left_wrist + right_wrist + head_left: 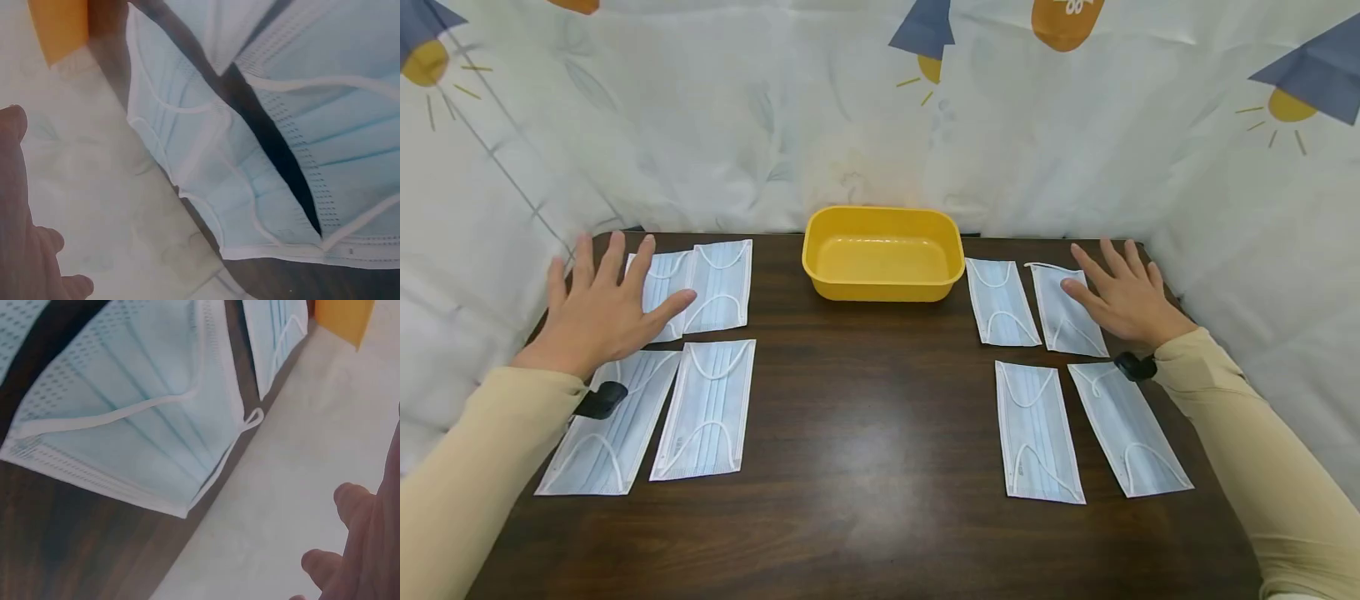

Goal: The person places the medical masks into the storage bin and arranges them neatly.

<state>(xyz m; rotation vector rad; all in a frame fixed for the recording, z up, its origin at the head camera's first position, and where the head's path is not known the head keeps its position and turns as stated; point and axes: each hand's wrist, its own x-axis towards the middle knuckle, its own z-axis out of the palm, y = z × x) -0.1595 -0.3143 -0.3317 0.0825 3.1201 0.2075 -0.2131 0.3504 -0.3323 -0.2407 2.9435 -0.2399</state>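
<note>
In the head view my left hand [602, 312], fingers spread, is over the left group of blue face masks, partly covering the far-left face mask [662, 275]. Beside it lies another face mask [721, 283], with two nearer ones, a face mask [613, 425] and a face mask [706, 408]. On the right, my right hand [1123, 296] is spread above the far-right face mask [1063, 312]. Three more lie around it: a face mask [1002, 300], a face mask [1037, 433] and a face mask [1131, 429]. Neither hand holds anything.
A yellow plastic basin [883, 292] with nothing in it stands at the table's back edge, between the two mask groups. The dark wooden table [865, 500] is bordered by white patterned cloth [700, 125] at the back and sides. Both wrists wear black straps.
</note>
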